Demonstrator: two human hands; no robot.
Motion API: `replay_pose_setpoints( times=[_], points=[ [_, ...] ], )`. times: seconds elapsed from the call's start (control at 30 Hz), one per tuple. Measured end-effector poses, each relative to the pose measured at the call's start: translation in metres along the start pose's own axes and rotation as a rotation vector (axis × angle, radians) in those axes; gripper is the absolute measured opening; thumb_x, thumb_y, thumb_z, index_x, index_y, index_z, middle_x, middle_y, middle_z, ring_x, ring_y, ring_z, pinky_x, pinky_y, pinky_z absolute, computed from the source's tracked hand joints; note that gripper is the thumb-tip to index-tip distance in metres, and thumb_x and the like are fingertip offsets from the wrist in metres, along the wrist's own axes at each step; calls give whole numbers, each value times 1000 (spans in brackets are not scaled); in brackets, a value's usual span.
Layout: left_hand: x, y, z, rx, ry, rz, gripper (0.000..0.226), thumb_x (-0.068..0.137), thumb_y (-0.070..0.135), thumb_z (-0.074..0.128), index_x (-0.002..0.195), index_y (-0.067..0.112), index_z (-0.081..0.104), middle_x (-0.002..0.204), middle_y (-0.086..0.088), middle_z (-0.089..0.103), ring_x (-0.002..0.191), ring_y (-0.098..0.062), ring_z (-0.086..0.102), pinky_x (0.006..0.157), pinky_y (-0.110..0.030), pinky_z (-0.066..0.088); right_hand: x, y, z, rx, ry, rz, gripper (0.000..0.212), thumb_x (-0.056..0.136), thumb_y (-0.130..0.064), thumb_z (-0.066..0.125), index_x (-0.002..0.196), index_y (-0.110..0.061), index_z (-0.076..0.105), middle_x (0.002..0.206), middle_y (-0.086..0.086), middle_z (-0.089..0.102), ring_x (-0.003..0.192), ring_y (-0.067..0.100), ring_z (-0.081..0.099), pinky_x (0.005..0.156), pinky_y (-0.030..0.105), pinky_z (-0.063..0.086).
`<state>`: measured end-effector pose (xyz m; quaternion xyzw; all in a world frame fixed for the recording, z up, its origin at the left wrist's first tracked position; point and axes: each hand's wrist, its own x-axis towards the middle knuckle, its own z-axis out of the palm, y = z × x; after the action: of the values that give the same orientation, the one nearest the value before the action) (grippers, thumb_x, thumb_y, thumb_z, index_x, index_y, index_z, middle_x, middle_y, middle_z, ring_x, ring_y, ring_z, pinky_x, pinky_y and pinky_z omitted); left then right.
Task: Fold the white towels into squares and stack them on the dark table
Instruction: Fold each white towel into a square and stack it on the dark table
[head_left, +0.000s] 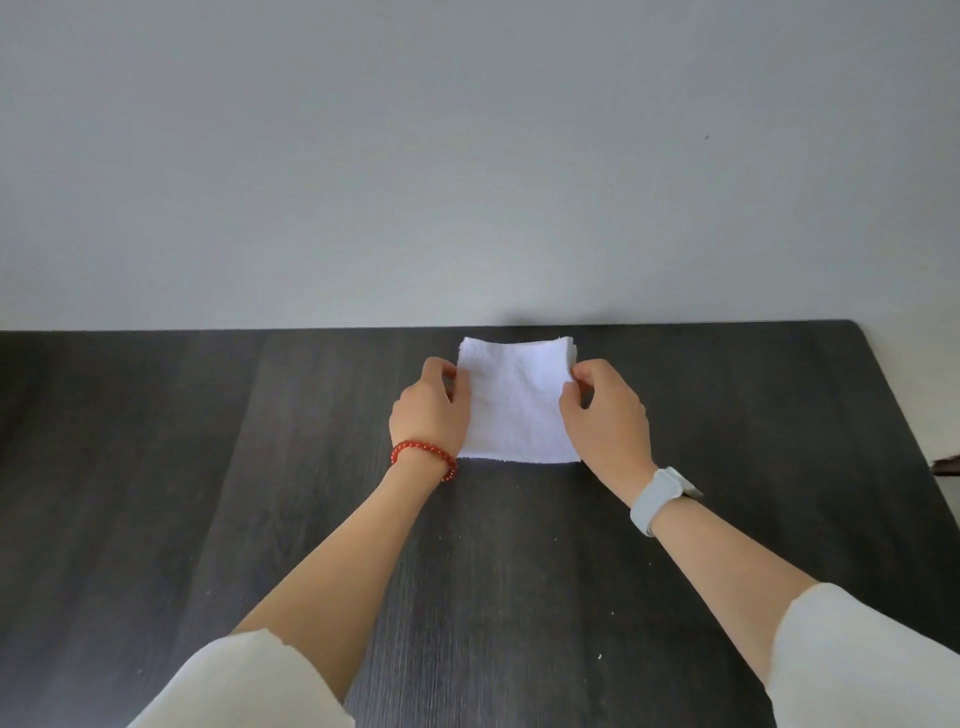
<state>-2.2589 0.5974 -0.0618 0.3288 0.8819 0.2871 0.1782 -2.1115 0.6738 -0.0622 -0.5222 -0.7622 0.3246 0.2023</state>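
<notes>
While our left hand (430, 410) and right hand (605, 413) pinch the folded white terry towel (517, 402) by its side edges, it seems soft, light and floppy.

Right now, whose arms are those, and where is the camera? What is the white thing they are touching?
There is no machine here, only a person. The camera sits on the person's head and looks forward and down, so you see the arms as if they were your own.

The left hand wears a red bead bracelet on its wrist. The right hand has a pale grey wristwatch. Both arms have rolled-up cream sleeves.

The white thing is a small white square folded towel. It lies on a dark wood-grain table, near the far edge by a plain grey wall. Each hand pinches one side of the towel with its fingers. At its far right corner you can see several layers of cloth. I cannot tell if another towel lies underneath.
</notes>
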Motion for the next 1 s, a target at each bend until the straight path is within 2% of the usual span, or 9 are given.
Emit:
replay_pose_setpoints(
  times=[0.17, 0.27, 0.37, 0.43, 0.53, 0.63, 0.7, 0.8, 1.0],
  points=[
    [-3, -3, 3, -11, 93, 29, 23, 94, 26, 46, 111, 12, 51, 103, -5, 61, 74, -17, 52, 66, -27, 41, -3, 2, 3, -60, 90, -11, 28, 88, -13, 54, 116, -11, 47, 114, 6, 50, 88, 17, 54, 71, 32, 48],
    [-5, -11, 8, 122, 355, 397, 27, 87, 15, 45, 109, 7, 57, 109, -10, 60, 92, -25, 56, 82, -36, 41, -3, 4, 1, -341, 235, -384, 38, 82, -7, 49, 119, -9, 50, 121, 11, 52, 110, 26, 50, 86, 41, 43],
    [-3, -20, 17, 338, 308, 671, 39, 84, 13, 39, 118, 7, 56, 127, -11, 56, 119, -23, 49, 92, -40, 34, -1, 6, 6, -627, 88, -538, 46, 83, -18, 33, 124, -7, 52, 135, 10, 49, 128, 25, 42, 103, 50, 30],
    [-4, -18, 17, 507, 117, 608, 50, 90, 24, 28, 133, 5, 44, 142, -10, 43, 134, -25, 37, 104, -48, 29, 1, 7, 10, -723, -28, -436, 53, 86, -26, 27, 128, -3, 50, 140, 12, 46, 132, 25, 40, 105, 55, 29],
    [-1, -14, 18, 643, -154, 419, 60, 95, 41, 7, 148, 12, 3, 157, -1, 2, 144, -21, -4, 113, -51, -2, 0, 12, 14, -767, -150, -311, 61, 88, -34, 21, 133, -1, 44, 145, 13, 38, 135, 26, 36, 105, 57, 27],
    [2, -10, 18, 656, -250, 361, 59, 97, 45, 8, 147, 18, -9, 156, 5, -12, 142, -20, -16, 111, -52, -12, -1, 15, 14, -775, -238, -280, 63, 93, -39, 8, 146, -6, 13, 156, 9, 7, 144, 25, 7, 113, 53, 8],
    [3, -6, 15, 629, -287, 337, 59, 97, 45, 10, 147, 20, -9, 155, 6, -13, 142, -20, -17, 111, -53, -11, 0, 14, 11, -735, -275, -277, 58, 98, -38, 12, 147, -10, -1, 156, 6, -8, 144, 25, -6, 114, 51, 1],
    [-2, 1, 2, 542, -221, 317, 56, 98, 41, 19, 148, 22, 2, 156, 4, -7, 143, -21, -13, 113, -52, -8, -2, 7, 1, -584, -297, -284, 56, 99, -33, 22, 148, -14, 3, 156, 3, -10, 143, 24, -11, 115, 49, 0],
    [-40, 10, -38, 392, -30, 358, 48, 96, 33, 37, 142, 21, 31, 154, -1, 19, 144, -18, 5, 115, -44, -1, -34, -14, -37, -292, -110, -306, 39, 94, -15, 39, 133, -10, 45, 143, 6, 41, 139, 25, 24, 112, 41, 19]
  ],
)
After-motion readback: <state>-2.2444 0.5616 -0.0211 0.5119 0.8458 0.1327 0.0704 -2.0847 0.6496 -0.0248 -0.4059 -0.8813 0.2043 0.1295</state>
